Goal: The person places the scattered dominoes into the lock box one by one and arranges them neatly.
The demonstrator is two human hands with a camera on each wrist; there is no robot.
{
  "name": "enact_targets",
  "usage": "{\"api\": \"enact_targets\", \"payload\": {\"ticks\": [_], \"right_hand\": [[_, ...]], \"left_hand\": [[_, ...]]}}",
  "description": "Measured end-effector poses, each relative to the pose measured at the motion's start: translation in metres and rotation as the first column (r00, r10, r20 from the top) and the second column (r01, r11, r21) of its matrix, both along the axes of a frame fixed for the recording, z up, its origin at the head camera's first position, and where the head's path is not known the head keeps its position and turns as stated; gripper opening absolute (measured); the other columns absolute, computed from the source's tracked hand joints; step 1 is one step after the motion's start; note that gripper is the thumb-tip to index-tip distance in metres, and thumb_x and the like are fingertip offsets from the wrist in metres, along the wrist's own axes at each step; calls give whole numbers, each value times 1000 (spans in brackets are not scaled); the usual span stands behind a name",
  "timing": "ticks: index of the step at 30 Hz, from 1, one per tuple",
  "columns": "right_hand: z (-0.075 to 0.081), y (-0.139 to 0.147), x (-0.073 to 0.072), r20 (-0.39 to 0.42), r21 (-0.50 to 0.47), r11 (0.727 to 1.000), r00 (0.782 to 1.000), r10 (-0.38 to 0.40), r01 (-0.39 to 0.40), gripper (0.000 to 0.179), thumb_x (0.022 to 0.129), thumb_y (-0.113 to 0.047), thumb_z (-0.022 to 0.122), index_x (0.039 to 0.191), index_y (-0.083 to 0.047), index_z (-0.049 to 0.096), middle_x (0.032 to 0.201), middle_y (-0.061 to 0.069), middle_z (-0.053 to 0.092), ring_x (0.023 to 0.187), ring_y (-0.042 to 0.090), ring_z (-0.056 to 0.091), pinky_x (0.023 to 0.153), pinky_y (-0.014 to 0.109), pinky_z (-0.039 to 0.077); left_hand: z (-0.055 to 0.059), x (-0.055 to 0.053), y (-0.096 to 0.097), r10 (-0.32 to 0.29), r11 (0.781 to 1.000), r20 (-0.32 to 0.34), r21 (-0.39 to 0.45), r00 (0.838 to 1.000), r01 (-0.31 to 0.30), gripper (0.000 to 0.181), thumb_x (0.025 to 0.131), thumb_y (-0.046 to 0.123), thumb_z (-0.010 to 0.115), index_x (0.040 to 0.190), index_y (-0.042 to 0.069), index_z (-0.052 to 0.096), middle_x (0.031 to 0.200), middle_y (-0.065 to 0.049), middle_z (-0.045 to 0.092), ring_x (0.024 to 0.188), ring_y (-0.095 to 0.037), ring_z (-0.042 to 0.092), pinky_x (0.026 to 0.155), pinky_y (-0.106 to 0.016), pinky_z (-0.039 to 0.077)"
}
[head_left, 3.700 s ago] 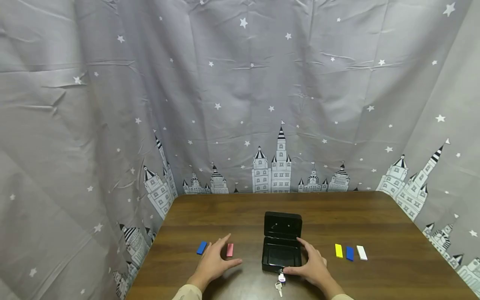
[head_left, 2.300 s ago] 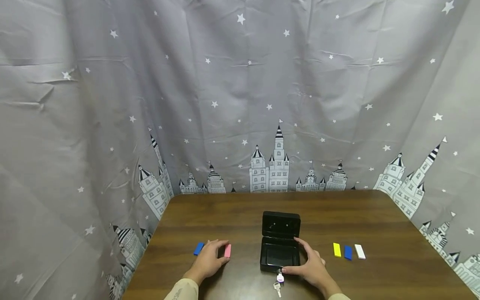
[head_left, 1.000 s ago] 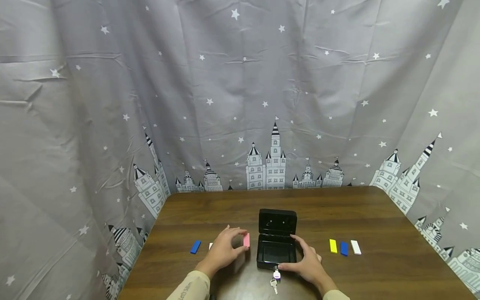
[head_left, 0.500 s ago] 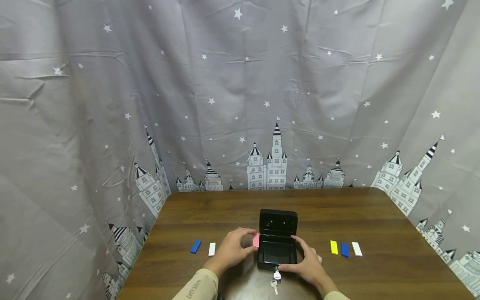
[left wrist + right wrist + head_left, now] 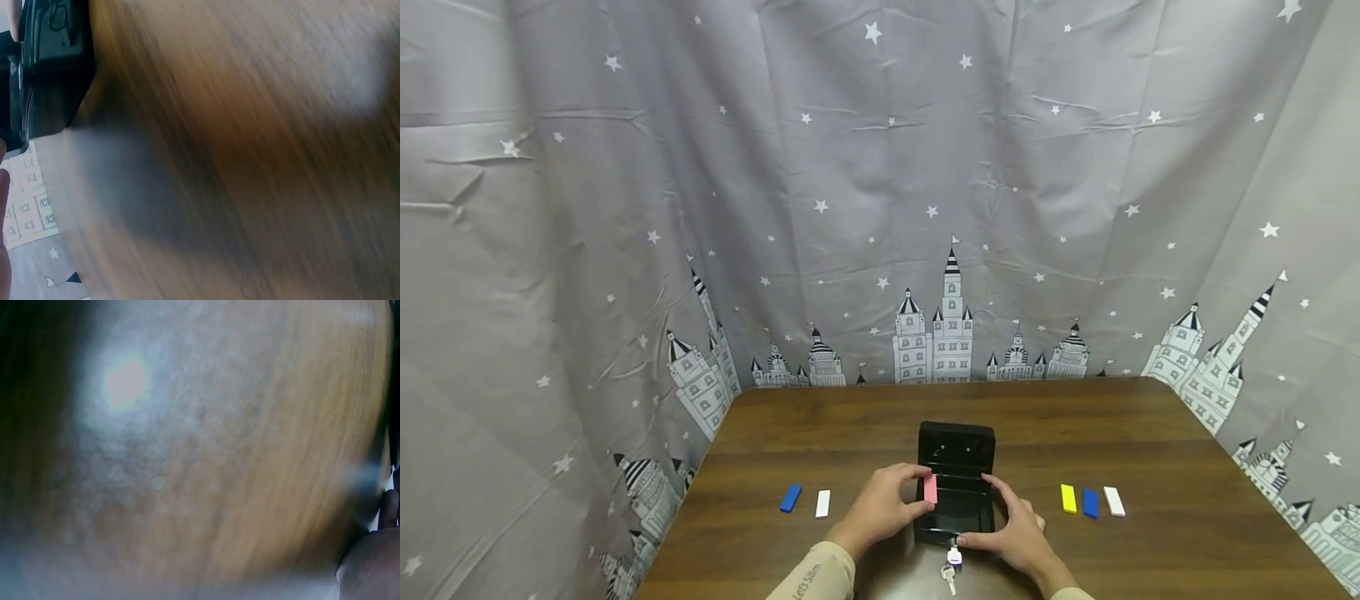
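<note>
In the head view a small black metal box (image 5: pixel 955 510) stands on the table with its lid (image 5: pixel 957 446) raised. My left hand (image 5: pixel 883 507) pinches a pink block (image 5: pixel 930 488) between thumb and fingers, over the left part of the box. My right hand (image 5: pixel 1021 533) grips the box's right side, thumb at the front near the lock and a finger at the back corner. A pair of keys (image 5: pixel 951 567) hangs at the front lock. The left wrist view catches the box (image 5: pixel 59 69) at its upper left edge; the right wrist view shows mostly blurred wood.
A blue block (image 5: pixel 791 497) and a white block (image 5: pixel 823 503) lie left of the box. To its right are a yellow block (image 5: pixel 1068 498), a blue block (image 5: pixel 1090 503) and a white block (image 5: pixel 1114 501). A grey curtain (image 5: pixel 850 208) hangs behind the table (image 5: pixel 820 417).
My left hand has taken hold of the pink block from the table and carried it right, over the box. The white block it had covered shows now. My right hand has stayed on the box.
</note>
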State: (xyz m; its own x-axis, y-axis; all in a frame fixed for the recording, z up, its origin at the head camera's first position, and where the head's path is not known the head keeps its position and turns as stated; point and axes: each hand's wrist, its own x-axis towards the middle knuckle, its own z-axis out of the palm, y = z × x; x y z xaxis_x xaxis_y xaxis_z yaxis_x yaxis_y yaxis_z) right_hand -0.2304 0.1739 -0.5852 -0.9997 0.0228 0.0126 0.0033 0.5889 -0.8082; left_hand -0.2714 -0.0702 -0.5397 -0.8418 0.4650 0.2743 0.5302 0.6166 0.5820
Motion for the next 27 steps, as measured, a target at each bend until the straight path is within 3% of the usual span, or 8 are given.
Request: {"api": "enact_targets", "payload": {"ticks": [13,27], "right_hand": [[-1,-1,0,-17,-8,1000,1000,-6,6,101,58,-48,96,145,-21,51,145,15,53,123,37,43,91,54,21],[-6,1,-1,14,-9,1000,1000,0,1,103,58,-50,96,146,-22,50,147,17,51,125,38,42,92,57,20]], "left_hand": [[-2,-5,20,-82,995,-59,-59,995,79,39,82,26,85,116,12,73,115,2,71,109,-15,65,96,-36,50],[-9,-5,45,-86,989,23,-120,996,88,34,81,26,86,111,14,76,109,5,72,104,-11,64,93,-35,51]]}}
